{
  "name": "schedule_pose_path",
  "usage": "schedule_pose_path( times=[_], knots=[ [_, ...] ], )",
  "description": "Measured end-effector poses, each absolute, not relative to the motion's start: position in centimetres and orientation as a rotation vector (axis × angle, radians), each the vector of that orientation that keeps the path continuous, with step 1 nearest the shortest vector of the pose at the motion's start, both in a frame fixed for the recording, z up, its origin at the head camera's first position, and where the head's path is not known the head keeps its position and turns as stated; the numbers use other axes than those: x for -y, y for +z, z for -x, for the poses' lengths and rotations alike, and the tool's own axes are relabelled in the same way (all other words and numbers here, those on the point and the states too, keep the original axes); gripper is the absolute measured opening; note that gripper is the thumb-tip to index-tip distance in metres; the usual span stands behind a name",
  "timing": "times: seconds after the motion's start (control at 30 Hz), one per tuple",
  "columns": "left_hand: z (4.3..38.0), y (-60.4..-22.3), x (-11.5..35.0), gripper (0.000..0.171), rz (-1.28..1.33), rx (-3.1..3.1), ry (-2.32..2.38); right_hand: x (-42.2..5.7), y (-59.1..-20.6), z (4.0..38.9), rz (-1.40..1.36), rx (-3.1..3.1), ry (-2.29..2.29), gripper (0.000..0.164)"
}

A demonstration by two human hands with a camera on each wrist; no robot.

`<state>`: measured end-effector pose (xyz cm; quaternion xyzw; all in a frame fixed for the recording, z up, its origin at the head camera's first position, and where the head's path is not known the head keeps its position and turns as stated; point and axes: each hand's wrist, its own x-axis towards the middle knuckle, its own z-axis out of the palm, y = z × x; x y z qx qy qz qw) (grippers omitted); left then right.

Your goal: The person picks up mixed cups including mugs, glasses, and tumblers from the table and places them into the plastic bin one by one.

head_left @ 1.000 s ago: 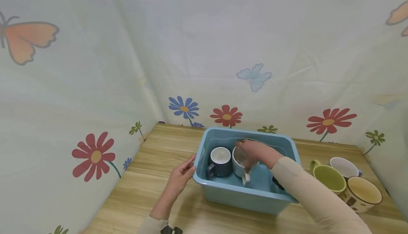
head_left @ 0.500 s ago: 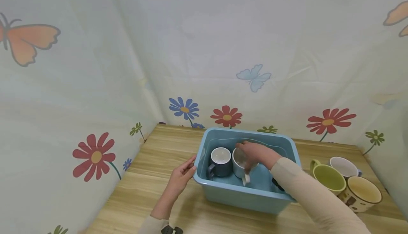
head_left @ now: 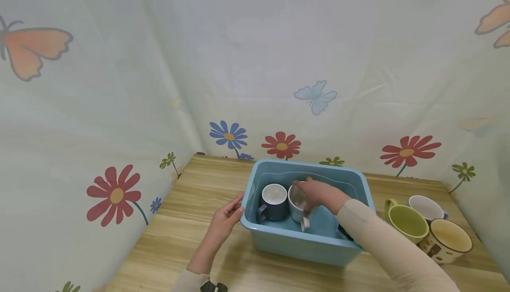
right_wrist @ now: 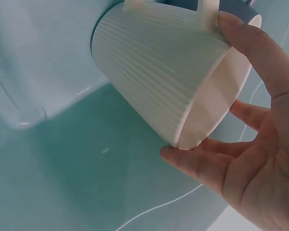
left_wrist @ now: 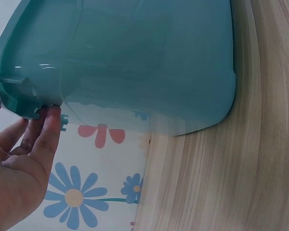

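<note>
A light blue plastic basin (head_left: 303,247) stands on the wooden table. My left hand (head_left: 224,221) holds its left rim, with the thumb at the edge and the fingers (left_wrist: 47,132) under the lip. Inside the basin, my right hand (head_left: 318,194) grips a white ribbed mug (right_wrist: 139,72) by its rim. The thumb lies by the top of the handle, and the other fingers spread round the mouth. The mug stands upright in the basin, its handle (head_left: 305,224) toward the front. Just left of it is a dark blue mug (head_left: 275,210) with a white inside.
Right of the basin, a green mug (head_left: 408,221), a white mug (head_left: 427,208) and a cream patterned mug (head_left: 448,243) stand close together on the table (head_left: 215,168). A flowered cloth (head_left: 255,62) hangs behind and along the left side.
The head view has shifted very slightly. Both hands keep their holds, and the mugs and basin stay in place.
</note>
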<state>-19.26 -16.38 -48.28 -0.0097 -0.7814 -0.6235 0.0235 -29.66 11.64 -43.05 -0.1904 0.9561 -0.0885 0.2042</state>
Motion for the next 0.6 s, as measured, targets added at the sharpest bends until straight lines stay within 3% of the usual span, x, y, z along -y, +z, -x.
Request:
schedule_pose_path(
  times=[0.6],
  knots=[
    [19.1, -48.1, 16.5, 0.046, 0.029, 2.403, -1.951, -12.7, -42.6, 29.9, 0.405, -2.601, -0.337, 0.105]
  ],
)
